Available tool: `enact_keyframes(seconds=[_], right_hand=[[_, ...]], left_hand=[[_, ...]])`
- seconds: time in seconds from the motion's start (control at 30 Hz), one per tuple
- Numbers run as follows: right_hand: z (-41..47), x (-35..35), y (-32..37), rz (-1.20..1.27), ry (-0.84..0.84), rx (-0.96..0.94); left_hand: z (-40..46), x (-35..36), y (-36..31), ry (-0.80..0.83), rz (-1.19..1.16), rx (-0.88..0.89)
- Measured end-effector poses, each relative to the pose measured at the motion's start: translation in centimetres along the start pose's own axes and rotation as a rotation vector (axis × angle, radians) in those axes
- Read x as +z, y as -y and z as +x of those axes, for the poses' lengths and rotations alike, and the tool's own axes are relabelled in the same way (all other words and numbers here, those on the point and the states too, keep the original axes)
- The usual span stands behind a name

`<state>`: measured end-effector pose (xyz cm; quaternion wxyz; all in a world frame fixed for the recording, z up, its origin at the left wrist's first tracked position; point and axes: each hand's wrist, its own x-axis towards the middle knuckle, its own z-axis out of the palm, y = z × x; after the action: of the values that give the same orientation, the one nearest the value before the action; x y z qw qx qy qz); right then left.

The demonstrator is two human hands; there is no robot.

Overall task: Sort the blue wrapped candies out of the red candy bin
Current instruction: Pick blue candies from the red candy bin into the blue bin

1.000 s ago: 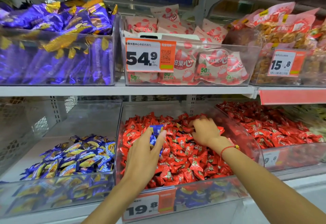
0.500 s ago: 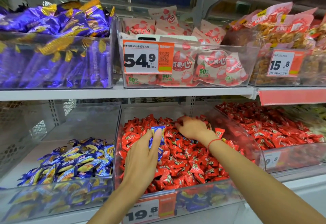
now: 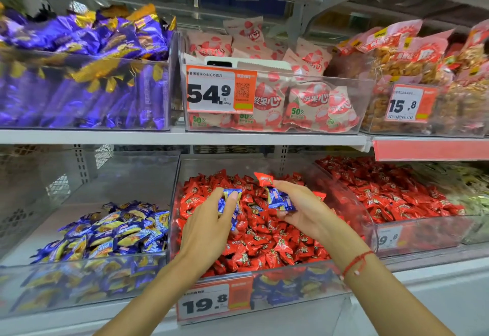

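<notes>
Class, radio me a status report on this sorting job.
Left hand grips blue candies. Right hand holds another blue candy and a red candy. Nothing blocks the red candy bin.

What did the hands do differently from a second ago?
The right hand came up out of the red candies toward the left hand and now holds blue candies, with one red candy at its fingertips. The left hand went on gripping its own blue candies. The blue candy bin looks unchanged.

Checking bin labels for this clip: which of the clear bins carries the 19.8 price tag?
The red candy bin under both hands; its front tag reads 19.8. The upper pink-packet bin's tag shows 54.9.
</notes>
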<state>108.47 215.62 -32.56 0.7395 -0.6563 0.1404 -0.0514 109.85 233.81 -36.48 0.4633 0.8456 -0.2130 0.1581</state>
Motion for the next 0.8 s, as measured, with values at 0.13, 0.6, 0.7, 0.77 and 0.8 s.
enact_keyframes(seconds=[0.13,0.6,0.7,0.77,0.8], right_hand=[[-0.9,-0.1,0.0,-0.759,-0.170,-0.381],[-3.6,4.7,0.2,-0.055,0.075,-0.160],[-3.7,5.0,0.2,-0.079,-0.005,-0.254],[-3.7,5.1,0.1,-0.088,0.022,-0.245],[-3.8,5.1,0.0,-0.093,0.044,-0.235]], left_hand=[[0.0,-1.9,-1.1,0.078,0.141,-0.003],[0.5,-2.6,-3.0,0.230,-0.128,-0.091],[0.6,-3.0,-3.2,0.251,-0.229,-0.063],[0.6,-3.3,-3.5,0.269,-0.264,-0.026],[0.5,-3.5,-3.7,0.285,-0.283,-0.011]])
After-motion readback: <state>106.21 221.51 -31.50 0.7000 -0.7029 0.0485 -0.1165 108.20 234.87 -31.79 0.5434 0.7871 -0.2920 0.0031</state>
